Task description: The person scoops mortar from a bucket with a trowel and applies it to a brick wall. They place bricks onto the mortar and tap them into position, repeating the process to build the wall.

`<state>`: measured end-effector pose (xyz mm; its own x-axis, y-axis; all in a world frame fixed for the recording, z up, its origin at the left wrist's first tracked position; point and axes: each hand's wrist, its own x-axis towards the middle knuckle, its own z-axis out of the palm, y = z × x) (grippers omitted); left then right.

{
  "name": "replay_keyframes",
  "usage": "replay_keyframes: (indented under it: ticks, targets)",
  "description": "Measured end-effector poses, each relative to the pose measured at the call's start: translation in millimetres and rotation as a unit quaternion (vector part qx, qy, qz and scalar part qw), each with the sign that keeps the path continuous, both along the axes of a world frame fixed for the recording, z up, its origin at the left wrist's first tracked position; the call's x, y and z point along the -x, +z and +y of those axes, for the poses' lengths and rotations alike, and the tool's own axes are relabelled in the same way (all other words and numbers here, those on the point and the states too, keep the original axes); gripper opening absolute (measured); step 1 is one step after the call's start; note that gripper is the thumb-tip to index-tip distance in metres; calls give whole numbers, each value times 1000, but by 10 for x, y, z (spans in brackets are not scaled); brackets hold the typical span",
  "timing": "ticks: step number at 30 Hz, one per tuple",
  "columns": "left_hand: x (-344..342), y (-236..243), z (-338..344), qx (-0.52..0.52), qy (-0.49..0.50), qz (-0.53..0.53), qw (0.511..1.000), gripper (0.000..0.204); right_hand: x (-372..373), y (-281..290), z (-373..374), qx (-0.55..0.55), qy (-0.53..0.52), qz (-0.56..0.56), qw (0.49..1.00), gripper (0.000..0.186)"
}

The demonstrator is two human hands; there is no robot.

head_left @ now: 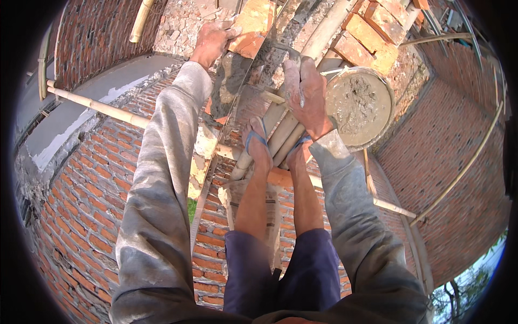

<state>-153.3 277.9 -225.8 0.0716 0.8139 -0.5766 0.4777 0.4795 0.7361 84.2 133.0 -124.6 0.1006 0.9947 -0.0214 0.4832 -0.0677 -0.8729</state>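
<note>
Your left hand's (pixel 212 44) fingers hold a brick (pixel 248 45), right hand's (pixel 311 96) a trowel (pixel 292 54): likely bricklaying, next needs steady bedding on mortar (pixel 231 75).

A brick (pixel 247 44) lies just right of the left hand (pixel 210 44); mortar (pixel 359 105) in a bucket (pixel 392 105) stands right of the right hand (pixel 309 97), with piled bricks (pixel 372 35) beyond it.
</note>
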Motion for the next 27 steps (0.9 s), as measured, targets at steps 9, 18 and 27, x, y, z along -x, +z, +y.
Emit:
replay_keyframes:
  ticks: [9,18,27]
  targets:
    - [52,-73,94,21,-18,-12,1000,39,609,-311,226,51,-39,37,997,30]
    - [45,-14,119,-8,-52,-10,999,41,717,-354,243,78,-74,28,994,30]
    - [154,-232,169,-85,-131,-39,987,46,497,-128,-76,61,-151,-5,987,31]
